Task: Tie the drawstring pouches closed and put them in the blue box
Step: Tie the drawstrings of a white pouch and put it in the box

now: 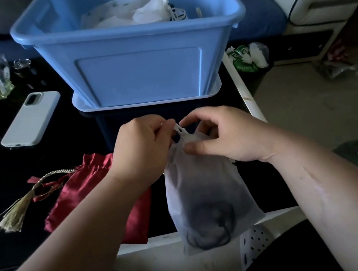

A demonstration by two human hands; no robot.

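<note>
Left hand [142, 148], right hand [225, 137] — pinch on drawstring [179, 130] of white pouch [204, 197]; blue box [140, 75] beyond.

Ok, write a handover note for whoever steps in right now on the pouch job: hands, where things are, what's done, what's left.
Left hand: pinches the drawstring of the white pouch.
Right hand: grips that pouch's gathered neck.
The pouch hangs over the table at its near edge; the tie looks unfinished.
Red pouch lies on the table, left of it, not boxed.
Blue box stands behind, white pouches already inside.
To do: finish this tie, box it, then deal with the red pouch.
</note>
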